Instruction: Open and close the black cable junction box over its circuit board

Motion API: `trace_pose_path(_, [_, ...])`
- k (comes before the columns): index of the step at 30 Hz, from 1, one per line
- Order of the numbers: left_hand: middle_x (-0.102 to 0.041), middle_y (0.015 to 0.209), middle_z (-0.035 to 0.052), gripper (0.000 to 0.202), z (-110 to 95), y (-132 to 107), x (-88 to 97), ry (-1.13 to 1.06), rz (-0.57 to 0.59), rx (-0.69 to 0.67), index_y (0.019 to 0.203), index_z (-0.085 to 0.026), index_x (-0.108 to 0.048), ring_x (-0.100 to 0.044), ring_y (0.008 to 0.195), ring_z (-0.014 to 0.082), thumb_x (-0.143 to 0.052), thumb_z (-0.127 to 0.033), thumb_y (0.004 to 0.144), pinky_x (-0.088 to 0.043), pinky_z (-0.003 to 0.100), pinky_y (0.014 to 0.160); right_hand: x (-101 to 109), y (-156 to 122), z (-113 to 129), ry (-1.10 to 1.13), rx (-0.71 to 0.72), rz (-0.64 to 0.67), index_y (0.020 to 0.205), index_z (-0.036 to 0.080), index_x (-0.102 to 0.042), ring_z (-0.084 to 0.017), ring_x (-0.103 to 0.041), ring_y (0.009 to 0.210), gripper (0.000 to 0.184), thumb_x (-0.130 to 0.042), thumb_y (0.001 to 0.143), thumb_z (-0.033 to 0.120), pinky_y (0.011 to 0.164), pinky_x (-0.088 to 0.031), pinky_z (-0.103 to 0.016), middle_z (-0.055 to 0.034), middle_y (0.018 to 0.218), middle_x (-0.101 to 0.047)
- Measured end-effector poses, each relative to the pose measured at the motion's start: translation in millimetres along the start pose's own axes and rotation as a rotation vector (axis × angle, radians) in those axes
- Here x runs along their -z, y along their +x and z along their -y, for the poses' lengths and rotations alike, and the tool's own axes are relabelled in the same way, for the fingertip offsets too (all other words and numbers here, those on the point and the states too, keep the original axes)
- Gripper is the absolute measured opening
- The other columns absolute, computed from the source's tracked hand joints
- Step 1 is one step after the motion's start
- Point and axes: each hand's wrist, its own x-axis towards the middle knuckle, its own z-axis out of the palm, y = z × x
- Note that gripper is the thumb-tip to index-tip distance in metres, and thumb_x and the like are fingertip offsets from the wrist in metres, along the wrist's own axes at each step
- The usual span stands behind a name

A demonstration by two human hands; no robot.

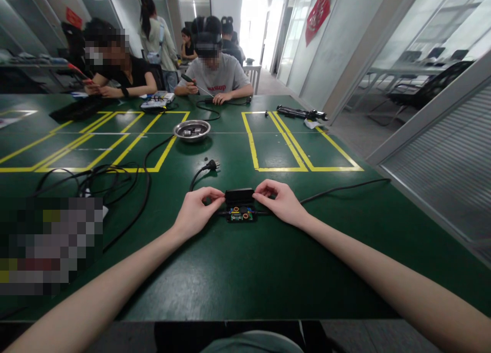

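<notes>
An opened power adapter (pixel 241 216) lies on the green table in front of me, its circuit board and copper-coloured coils exposed. Just behind it, a black cover (pixel 239 195) stands tilted up. My left hand (pixel 199 210) pinches the cover's left end between thumb and fingers. At the right end, my right hand (pixel 279 200) grips it the same way. Cables leave the adapter on both sides, running under or behind my hands. A black plug (pixel 210 165) on a cable rests beyond my left hand.
A metal bowl (pixel 192 131) with small metal parts stands farther back. Coiled black cables (pixel 103 181) lie at left, near a blurred-out area. A black folded stand (pixel 301 112) is at the far right. Across the table, a person in a grey shirt (pixel 226 76) holds a screwdriver.
</notes>
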Motion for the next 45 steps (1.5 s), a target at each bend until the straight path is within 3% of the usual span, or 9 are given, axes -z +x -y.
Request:
trace_pose_path(22, [-0.077,0.077,0.0012,0.018,-2.8,-1.3,0.6,0.014,-0.006,-0.032,0.086,-0.02,-0.078,-0.062,0.067,0.0167,-0.066,-0.034,0.085,-0.047,0.029,0.067,2.7,-1.3,4.6,0.013,-0.004,0.054,0.078,0.021,-0.065,-0.016,-0.058,0.067,0.017,-0.069,0.082,0.037,0.063,-0.048,-0.031,-0.0016,0.074,-0.067])
trace_pose_path(45, [-0.076,0.076,0.0011,0.017,-3.8,-2.6,2.1,0.063,0.014,-0.038,0.082,-0.019,-0.076,-0.063,0.067,0.0168,-0.063,-0.03,0.084,-0.048,0.029,0.068,5.9,-2.8,7.9,0.009,0.018,0.079,0.078,0.02,-0.066,-0.017,-0.061,0.07,0.03,-0.064,0.091,0.048,0.068,-0.05,-0.031,-0.0017,0.073,-0.067])
